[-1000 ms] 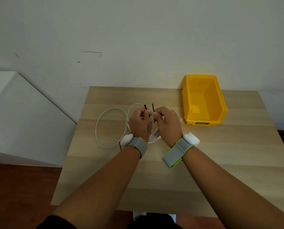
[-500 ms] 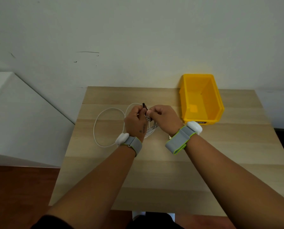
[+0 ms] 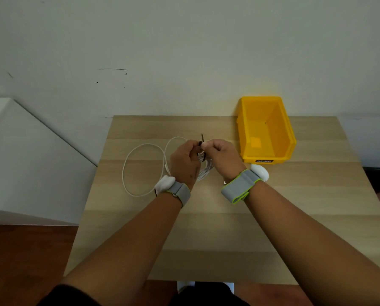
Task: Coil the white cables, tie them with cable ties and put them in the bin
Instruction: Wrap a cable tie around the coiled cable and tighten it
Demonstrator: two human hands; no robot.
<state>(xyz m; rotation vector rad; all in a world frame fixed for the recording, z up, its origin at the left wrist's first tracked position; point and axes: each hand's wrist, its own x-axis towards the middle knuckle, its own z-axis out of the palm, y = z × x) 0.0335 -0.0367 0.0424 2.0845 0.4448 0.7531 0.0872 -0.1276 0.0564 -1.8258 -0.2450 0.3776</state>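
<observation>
A coiled white cable hangs between my hands above the wooden table. A black cable tie wraps the coil, its tail sticking up past my fingers. My left hand grips the coil and the tie from the left. My right hand pinches the tie's end from the right. A second white cable lies in loose loops on the table, left of my left hand. The yellow bin stands empty at the table's back right.
The table's far edge meets a pale wall. A white cabinet stands to the left of the table, with dark red floor below it. Both my wrists wear grey bands with white pods.
My hands have lifted slightly toward the far edge and come closer together around the tie. The tie's two upright ends have become a single short tail.
</observation>
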